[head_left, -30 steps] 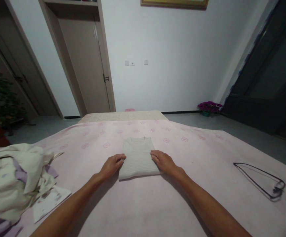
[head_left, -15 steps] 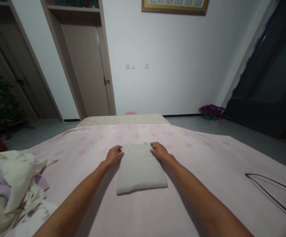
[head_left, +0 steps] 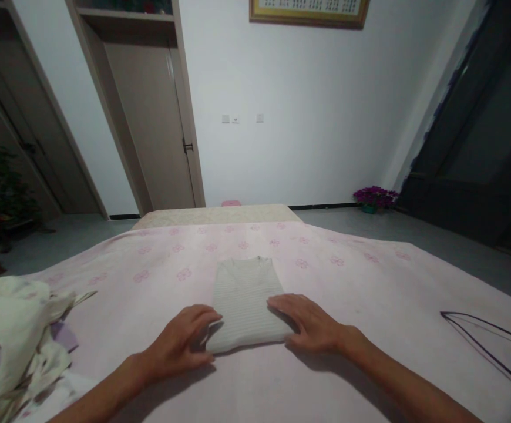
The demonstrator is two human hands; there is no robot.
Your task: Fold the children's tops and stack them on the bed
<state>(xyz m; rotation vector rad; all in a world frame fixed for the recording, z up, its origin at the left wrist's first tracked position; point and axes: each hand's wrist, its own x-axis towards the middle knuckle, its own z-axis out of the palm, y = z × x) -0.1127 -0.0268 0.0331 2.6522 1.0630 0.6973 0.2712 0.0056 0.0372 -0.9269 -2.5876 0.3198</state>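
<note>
A pale ribbed sweater (head_left: pixel 243 302), folded into a flat, neat block with its neckline at the far end, lies on the pink flowered bed sheet (head_left: pixel 246 390). At its near left corner is my left hand (head_left: pixel 184 339), fingers apart, with the fingertips at the edge of the cloth. On the opposite side my right hand (head_left: pixel 306 322) rests its outstretched fingers on the near right part of the sweater, thumb by the front edge. Neither hand grips the fabric.
Crumpled cream and lilac clothes (head_left: pixel 13 341) are heaped at the left. A thin black loop, perhaps a hanger (head_left: pixel 480 338), lies at the right. Beyond the sheet are a beige surface (head_left: pixel 220 215), a door (head_left: pixel 150 123) and potted purple flowers (head_left: pixel 375 197).
Both hands have come back toward me, from the sweater's far neckline corners to its near corners. Their fingers have spread. The sweater stays folded in about the same place.
</note>
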